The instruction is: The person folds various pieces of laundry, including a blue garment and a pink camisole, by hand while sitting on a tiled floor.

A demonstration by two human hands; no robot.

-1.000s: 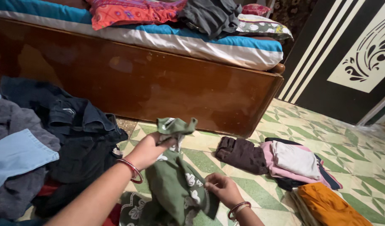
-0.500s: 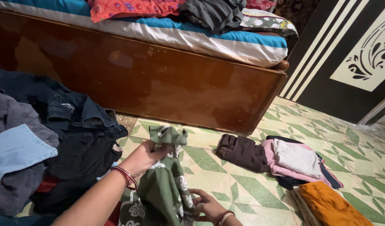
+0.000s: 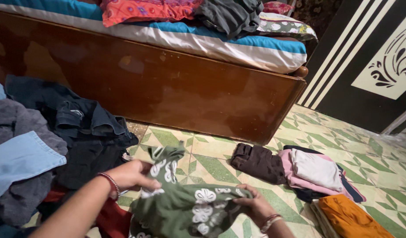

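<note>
A green garment with white flower prints (image 3: 185,205) is stretched out low over the tiled floor between both my hands. My left hand (image 3: 131,175), with a red bangle at the wrist, grips its left edge. My right hand (image 3: 252,205), also wearing bangles, grips its right edge. The lower part of the cloth runs out of view at the bottom.
A heap of dark and blue clothes (image 3: 48,141) lies to the left. Folded clothes sit on the right: a brown piece (image 3: 258,162), a pink and white stack (image 3: 315,172), an orange stack (image 3: 350,218). A wooden bed (image 3: 167,88) stands behind, a patterned dark door (image 3: 370,61) at right.
The green garment hung upright from my raised left hand; now both hands have come down and spread it sideways, my right hand moving out to the right.
</note>
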